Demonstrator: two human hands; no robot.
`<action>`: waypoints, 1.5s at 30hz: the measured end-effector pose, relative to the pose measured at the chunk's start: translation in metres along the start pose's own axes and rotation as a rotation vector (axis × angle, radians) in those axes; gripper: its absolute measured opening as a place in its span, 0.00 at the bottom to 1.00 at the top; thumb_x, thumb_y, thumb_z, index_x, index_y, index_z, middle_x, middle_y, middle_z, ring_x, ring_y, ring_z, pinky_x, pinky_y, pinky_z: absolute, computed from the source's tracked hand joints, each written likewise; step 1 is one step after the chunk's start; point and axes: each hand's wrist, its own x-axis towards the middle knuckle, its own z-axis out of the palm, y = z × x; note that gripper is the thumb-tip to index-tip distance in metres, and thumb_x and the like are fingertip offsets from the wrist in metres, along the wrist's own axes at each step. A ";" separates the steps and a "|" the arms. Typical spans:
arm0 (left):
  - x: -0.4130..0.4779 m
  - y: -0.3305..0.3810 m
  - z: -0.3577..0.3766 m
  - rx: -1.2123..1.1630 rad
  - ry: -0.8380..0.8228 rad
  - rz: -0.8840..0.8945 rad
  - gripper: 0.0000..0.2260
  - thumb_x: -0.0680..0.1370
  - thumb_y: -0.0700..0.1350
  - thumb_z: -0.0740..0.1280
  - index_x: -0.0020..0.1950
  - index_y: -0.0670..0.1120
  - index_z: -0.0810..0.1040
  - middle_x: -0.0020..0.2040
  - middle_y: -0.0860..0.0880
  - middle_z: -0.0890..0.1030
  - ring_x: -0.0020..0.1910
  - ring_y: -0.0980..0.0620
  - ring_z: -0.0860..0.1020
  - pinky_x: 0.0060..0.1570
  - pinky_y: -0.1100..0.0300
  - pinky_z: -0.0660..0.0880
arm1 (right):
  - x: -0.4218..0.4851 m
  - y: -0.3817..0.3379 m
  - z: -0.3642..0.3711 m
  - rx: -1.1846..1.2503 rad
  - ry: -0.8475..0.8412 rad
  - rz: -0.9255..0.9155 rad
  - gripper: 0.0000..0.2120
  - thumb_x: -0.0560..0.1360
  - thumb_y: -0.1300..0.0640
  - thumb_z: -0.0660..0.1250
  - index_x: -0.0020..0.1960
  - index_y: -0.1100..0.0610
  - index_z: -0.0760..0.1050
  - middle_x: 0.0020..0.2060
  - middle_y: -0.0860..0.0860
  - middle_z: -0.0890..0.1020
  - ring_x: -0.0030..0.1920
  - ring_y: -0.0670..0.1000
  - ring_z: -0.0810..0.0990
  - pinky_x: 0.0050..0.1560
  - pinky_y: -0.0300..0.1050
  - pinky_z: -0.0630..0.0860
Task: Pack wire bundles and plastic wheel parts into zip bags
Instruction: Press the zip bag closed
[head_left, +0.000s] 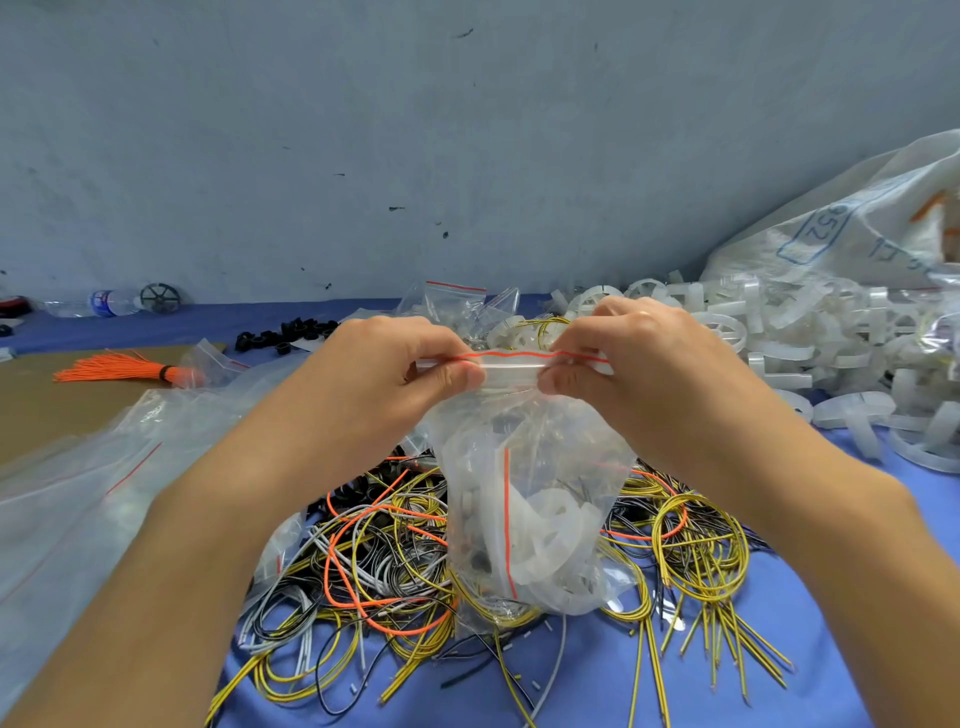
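Observation:
A clear zip bag (535, 519) with a red seal line hangs in the middle of the view, above the table. White plastic wheel parts and some wire show through it. My left hand (395, 374) pinches the left end of the bag's zip strip between thumb and fingers. At the right end, my right hand (639, 374) pinches the same strip. Below the bag lies a tangled heap of yellow, black, white and orange wire loops (395, 571). A pile of translucent white wheel parts (810, 343) covers the table at the right.
Empty zip bags (78, 499) lie at the left on the blue table cloth (597, 696). An orange wire bundle (119, 371), black plastic parts (285, 335), a water bottle (104, 302) and a black wheel (160, 298) sit further back left. A big printed plastic sack (857, 228) leans at the right.

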 end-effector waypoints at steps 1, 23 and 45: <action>0.000 -0.001 -0.001 -0.010 0.004 -0.005 0.08 0.77 0.53 0.67 0.49 0.53 0.84 0.42 0.54 0.82 0.43 0.52 0.78 0.47 0.49 0.73 | 0.000 0.001 -0.001 0.009 0.005 0.011 0.09 0.77 0.44 0.67 0.50 0.46 0.82 0.46 0.49 0.77 0.51 0.54 0.73 0.51 0.51 0.70; -0.003 -0.022 -0.012 -0.022 0.034 -0.103 0.05 0.76 0.54 0.69 0.46 0.56 0.84 0.39 0.58 0.82 0.39 0.61 0.77 0.40 0.67 0.71 | 0.003 0.025 -0.012 0.108 0.107 0.077 0.07 0.73 0.46 0.72 0.48 0.47 0.84 0.40 0.47 0.76 0.43 0.52 0.73 0.45 0.49 0.70; -0.001 0.010 -0.010 -0.072 -0.057 -0.014 0.17 0.75 0.61 0.62 0.57 0.55 0.81 0.51 0.61 0.82 0.53 0.66 0.78 0.55 0.67 0.72 | -0.003 -0.007 -0.009 0.100 0.221 -0.031 0.03 0.75 0.49 0.71 0.47 0.46 0.83 0.42 0.46 0.77 0.40 0.53 0.76 0.44 0.52 0.75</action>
